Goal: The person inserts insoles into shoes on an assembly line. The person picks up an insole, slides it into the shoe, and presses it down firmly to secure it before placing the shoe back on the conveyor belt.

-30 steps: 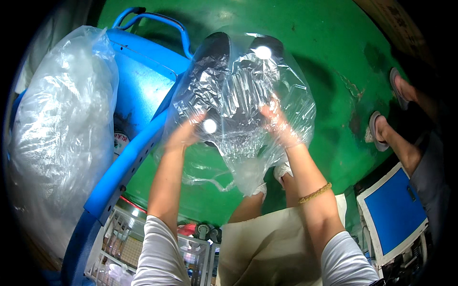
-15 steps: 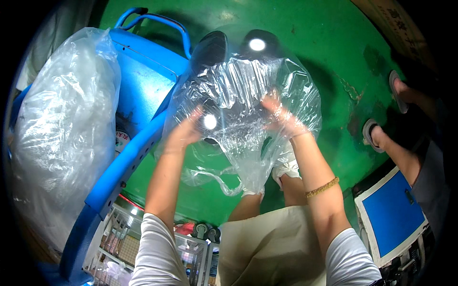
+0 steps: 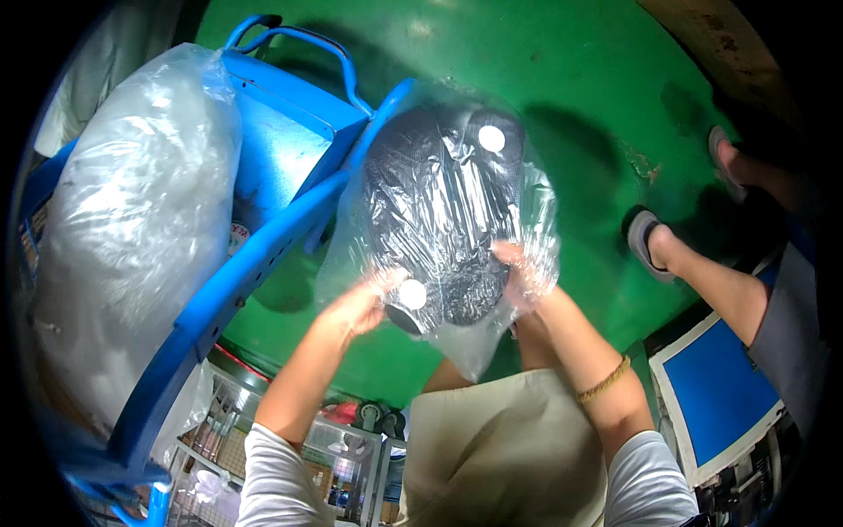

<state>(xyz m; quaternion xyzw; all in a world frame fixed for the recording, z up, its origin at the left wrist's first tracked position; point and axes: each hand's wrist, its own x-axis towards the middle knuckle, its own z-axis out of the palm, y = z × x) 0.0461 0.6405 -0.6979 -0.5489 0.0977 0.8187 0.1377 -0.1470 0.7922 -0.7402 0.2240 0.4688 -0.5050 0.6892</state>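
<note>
In front of my body I hold a black, mesh-textured padded article [image 3: 399, 167] with rounded ends, its exact kind unclear. Two round white spots show on it, one at the far right and one at the near left. A clear plastic bag [image 3: 546, 206] covers it, wrinkled and shiny, its loose end hanging toward my lap. My left hand [image 3: 362, 300] grips the near left corner beside a white spot. At the near right side, my right hand [image 3: 524, 274] has its thumb on top; its other fingers are mostly hidden by plastic and the article.
On the left stands a blue metal frame [image 3: 255, 281] with a tray-like part [image 3: 290, 114], and a big full clear bag [image 3: 140, 220] leans there. A wire basket [image 3: 219, 422] is at lower left. Another person's sandalled foot [image 3: 654, 241] and a blue panel [image 3: 720, 386] are at right.
The black article and its bag have come nearer to me, with the plastic drawn further over the near end. Both hands have moved slightly toward my body. The other person's near foot has shifted left.
</note>
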